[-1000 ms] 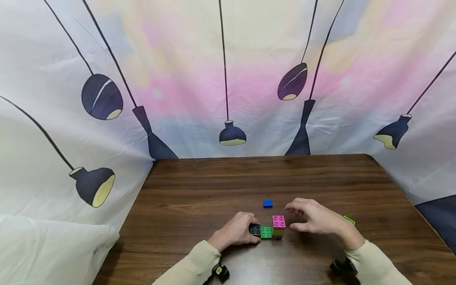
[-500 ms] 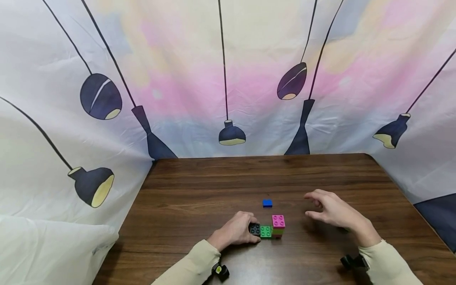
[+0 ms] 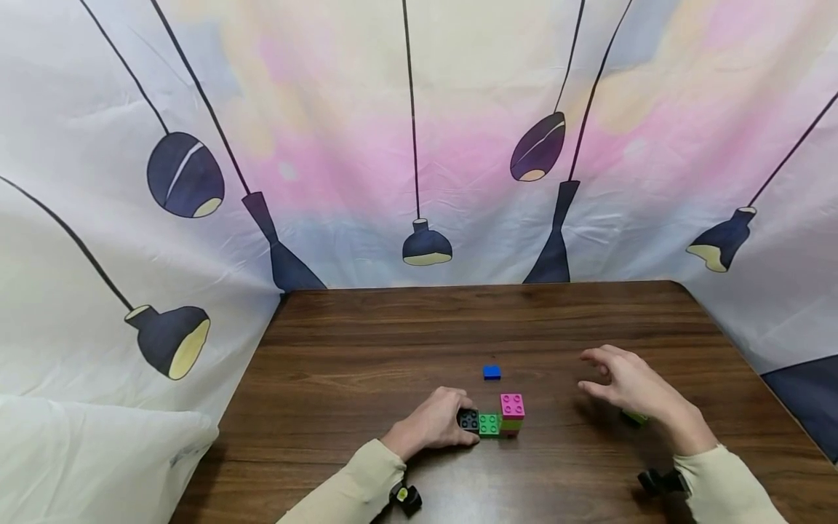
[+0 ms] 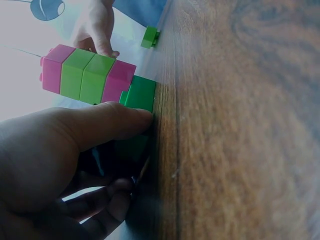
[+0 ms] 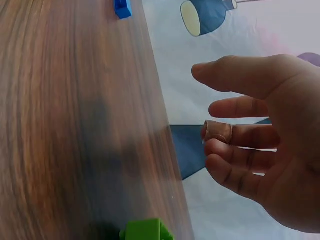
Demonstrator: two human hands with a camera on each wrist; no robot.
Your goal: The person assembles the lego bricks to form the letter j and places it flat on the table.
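Note:
My left hand (image 3: 432, 422) rests low on the table, thumb and fingers gripping the black brick (image 3: 468, 420) at the left end of a joined block build. A green brick (image 3: 488, 424) sits beside the black one. At the build's right end rises a stack topped by a pink brick (image 3: 512, 405); the left wrist view shows two lime bricks (image 4: 82, 75) between pink ones. Off to the right, my right hand (image 3: 631, 382) hovers over the table holding nothing, its fingers loosely bent. Partly hidden under it lies a loose lime brick (image 3: 633, 417).
A blue brick (image 3: 492, 372) lies behind the build. The brown wooden table (image 3: 393, 327) ends at a hanging cloth (image 3: 340, 145) printed with lamps. White fabric (image 3: 98, 458) bulges at the table's left side. Small black cameras hang at both wrists.
My right hand has moved away from the pink-topped stack, to the right and slightly back, to above the loose lime brick. My left hand and the build have stayed in place.

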